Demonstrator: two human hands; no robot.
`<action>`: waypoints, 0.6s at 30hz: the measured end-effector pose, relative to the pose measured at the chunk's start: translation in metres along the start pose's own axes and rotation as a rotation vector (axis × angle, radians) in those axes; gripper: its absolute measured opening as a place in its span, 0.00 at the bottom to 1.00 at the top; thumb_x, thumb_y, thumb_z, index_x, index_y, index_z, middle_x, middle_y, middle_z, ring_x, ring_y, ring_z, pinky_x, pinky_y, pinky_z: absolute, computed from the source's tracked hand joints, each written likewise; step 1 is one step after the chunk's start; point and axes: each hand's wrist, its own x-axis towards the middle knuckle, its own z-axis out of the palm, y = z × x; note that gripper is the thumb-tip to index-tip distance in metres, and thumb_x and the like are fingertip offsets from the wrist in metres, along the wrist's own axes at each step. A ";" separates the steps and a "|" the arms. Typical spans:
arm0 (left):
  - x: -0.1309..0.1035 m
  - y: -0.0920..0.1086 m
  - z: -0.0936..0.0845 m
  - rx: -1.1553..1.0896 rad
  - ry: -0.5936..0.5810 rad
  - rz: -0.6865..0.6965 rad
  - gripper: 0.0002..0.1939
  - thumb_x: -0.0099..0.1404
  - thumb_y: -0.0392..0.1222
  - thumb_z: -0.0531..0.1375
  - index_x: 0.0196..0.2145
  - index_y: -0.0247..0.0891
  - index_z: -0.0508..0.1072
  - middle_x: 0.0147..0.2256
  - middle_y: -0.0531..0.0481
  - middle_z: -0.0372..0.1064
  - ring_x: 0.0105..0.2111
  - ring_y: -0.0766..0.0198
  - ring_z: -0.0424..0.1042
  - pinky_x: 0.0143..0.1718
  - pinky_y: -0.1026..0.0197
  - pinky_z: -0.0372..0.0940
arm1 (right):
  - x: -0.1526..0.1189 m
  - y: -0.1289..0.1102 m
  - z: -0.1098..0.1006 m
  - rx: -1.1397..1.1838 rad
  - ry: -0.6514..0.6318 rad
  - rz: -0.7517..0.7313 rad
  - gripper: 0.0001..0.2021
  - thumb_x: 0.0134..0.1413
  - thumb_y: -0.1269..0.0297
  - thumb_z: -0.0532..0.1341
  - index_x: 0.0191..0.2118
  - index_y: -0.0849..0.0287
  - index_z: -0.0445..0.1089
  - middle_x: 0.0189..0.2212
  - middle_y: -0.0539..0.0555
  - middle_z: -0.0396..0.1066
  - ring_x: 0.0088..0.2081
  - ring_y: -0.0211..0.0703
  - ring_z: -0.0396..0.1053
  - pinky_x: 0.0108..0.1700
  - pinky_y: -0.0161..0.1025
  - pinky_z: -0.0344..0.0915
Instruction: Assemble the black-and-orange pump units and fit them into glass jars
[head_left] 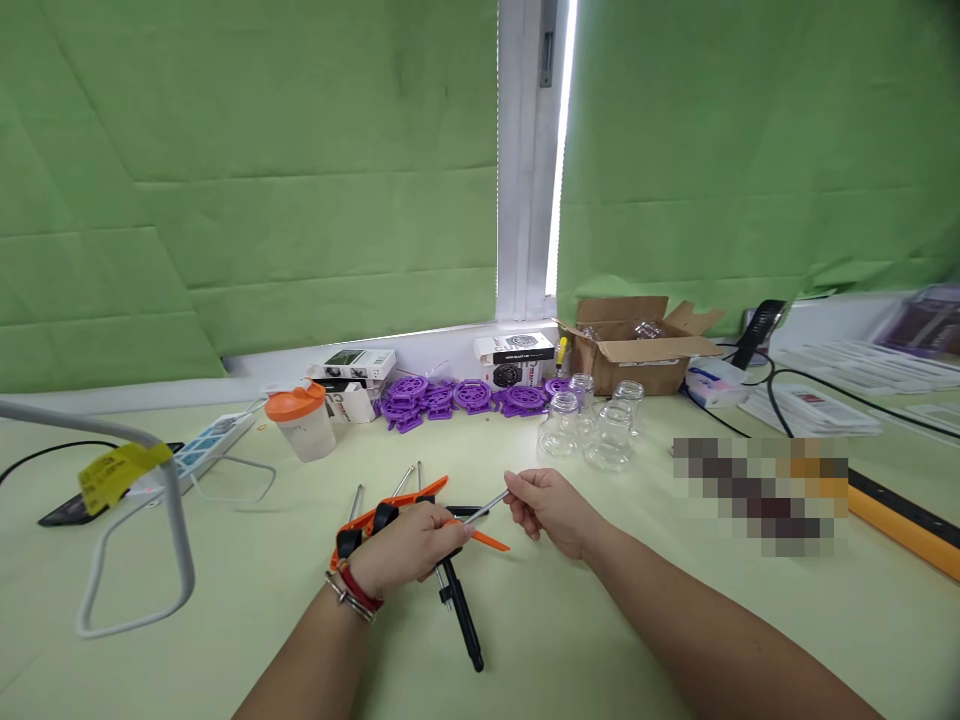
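Note:
My left hand (412, 545) is closed around an orange-and-black tool (463, 618), whose black handle points down toward me and whose orange strip sticks out to the right. A thin metal rod (486, 508) runs from the tool toward my right hand (553, 508). The right thumb and forefinger pinch the rod's far end. Beside and behind my left hand lie several similar orange-and-black tools (352, 538) with metal rods pointing up; my fingers hide part of them. Their exact kind is unclear.
Purple wheel-shaped parts (439, 400) lie along the wall near small printed boxes (514, 360). Glass jars (609, 440) stand before a cardboard box (652, 350). An orange-lidded cup (301, 420), a power strip (217, 445) and a grey bent tube (180, 560) are at left.

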 end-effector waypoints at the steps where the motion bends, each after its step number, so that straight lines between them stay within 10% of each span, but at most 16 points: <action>1: 0.000 -0.001 0.000 0.014 0.005 -0.006 0.23 0.55 0.63 0.52 0.19 0.40 0.58 0.15 0.57 0.51 0.14 0.70 0.52 0.15 0.67 0.47 | 0.001 0.001 0.000 -0.008 0.009 -0.007 0.17 0.48 0.51 0.60 0.24 0.62 0.65 0.15 0.47 0.63 0.14 0.29 0.54 0.16 0.31 0.51; 18: 0.005 -0.007 0.000 0.128 0.067 0.003 0.22 0.54 0.60 0.52 0.16 0.39 0.61 0.14 0.56 0.52 0.14 0.70 0.50 0.15 0.65 0.46 | 0.006 0.013 -0.003 0.038 -0.042 0.062 0.15 0.46 0.53 0.62 0.28 0.63 0.66 0.19 0.48 0.65 0.15 0.28 0.57 0.16 0.29 0.52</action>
